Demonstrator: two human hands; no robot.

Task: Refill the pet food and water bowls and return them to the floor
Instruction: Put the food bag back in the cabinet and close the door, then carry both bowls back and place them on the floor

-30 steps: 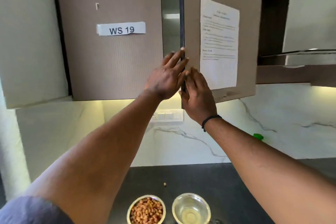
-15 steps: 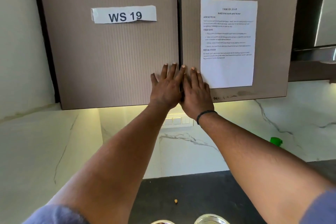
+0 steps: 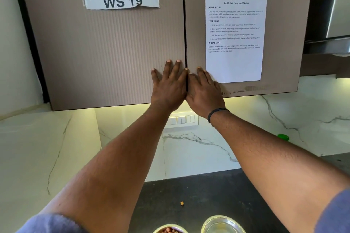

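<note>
Bowls of kibble (image 3: 169, 230) and water (image 3: 222, 224) sit on counter (image 3: 198, 195); left hand (image 3: 168, 89) and right hand (image 3: 204, 91) press flat, fingers straight, on closed cabinet doors (image 3: 113, 53).

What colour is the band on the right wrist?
Black: the wristband is a thin dark loop, seen in the head view.

Kitchen, ribbed wall cabinets (image 3: 106, 53), marble backsplash (image 3: 189, 147), dark countertop (image 3: 208, 195)
</note>
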